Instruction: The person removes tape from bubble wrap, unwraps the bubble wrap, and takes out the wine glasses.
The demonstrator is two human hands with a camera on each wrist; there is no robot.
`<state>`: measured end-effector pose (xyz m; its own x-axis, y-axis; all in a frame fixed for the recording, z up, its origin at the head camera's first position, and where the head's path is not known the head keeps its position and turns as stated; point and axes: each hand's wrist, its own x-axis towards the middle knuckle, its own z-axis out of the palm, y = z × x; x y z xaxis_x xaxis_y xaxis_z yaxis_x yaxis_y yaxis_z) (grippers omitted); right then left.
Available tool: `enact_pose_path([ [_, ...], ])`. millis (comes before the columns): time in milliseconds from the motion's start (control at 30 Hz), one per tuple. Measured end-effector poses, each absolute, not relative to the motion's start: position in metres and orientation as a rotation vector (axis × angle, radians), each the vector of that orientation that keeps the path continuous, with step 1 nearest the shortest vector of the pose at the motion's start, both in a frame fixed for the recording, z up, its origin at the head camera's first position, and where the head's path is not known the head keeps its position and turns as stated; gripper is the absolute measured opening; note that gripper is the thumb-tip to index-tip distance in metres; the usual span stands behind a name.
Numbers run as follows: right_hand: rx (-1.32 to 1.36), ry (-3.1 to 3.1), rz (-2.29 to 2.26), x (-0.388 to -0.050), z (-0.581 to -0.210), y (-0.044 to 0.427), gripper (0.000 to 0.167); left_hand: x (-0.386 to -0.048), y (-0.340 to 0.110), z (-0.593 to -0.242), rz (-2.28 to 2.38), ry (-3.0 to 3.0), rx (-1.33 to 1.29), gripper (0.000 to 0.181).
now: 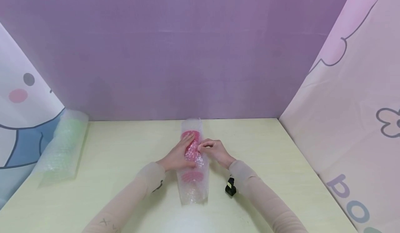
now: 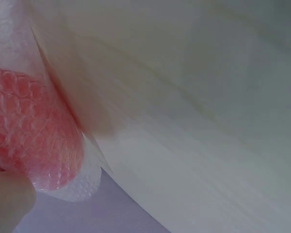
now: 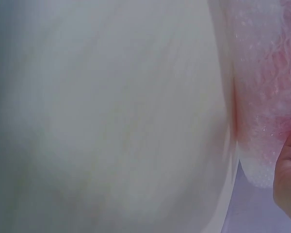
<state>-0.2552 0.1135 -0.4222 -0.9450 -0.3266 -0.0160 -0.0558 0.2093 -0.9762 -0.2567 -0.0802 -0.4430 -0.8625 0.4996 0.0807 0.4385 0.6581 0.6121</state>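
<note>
A pink cylinder-like object [image 1: 191, 176] lies lengthwise on the table, wrapped in clear bubble wrap [image 1: 193, 194]; its exact kind is hidden by the wrap. Across its middle rests my left hand [image 1: 178, 155], fingers extended toward the far end and thumb lying on the near part. My right hand [image 1: 217, 151] has curled fingers and pinches the wrap at the right side. In the left wrist view, a fingertip [image 2: 10, 199] touches the bubbled surface over the pink. The right wrist view shows part of the right hand [image 3: 287, 182] against the wrap.
Another bubble-wrapped bundle [image 1: 64, 146], pale green inside, lies at the table's left edge. A small black object [image 1: 230, 187] is beside the right sleeve; whether it is attached cannot be told. A purple panel [image 1: 181, 52] stands behind the pale table [image 1: 125, 139], with printed panels at both sides.
</note>
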Motion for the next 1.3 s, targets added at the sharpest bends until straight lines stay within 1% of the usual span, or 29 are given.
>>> enact_pose_path([
  [400, -0.332, 2.239, -1.812, -0.253, -0.420, 0.111, 0.021, -0.258, -0.083, -0.445, 0.997, 2.759, 0.747, 0.107],
  [633, -0.310, 2.289, -1.844, -0.269, -0.448, 0.112, 0.018, -0.259, -0.083, -0.448, 1.010, 2.759, 0.751, 0.108],
  [800, -0.336, 2.293, -1.843, -0.268, -0.445, 0.113, 0.019, -0.260, -0.082, -0.449, 1.004, 2.764, 0.765, 0.108],
  [1033, -0.389, 2.357, -1.716, -0.257, -0.423, 0.118, 0.021, -0.259, -0.083, -0.447, 1.000, 2.770, 0.779, 0.109],
  [1300, -0.422, 2.420, -1.685, -0.267, -0.440, 0.131, 0.023, -0.257, -0.083, -0.446, 1.018, 2.781, 0.768, 0.109],
])
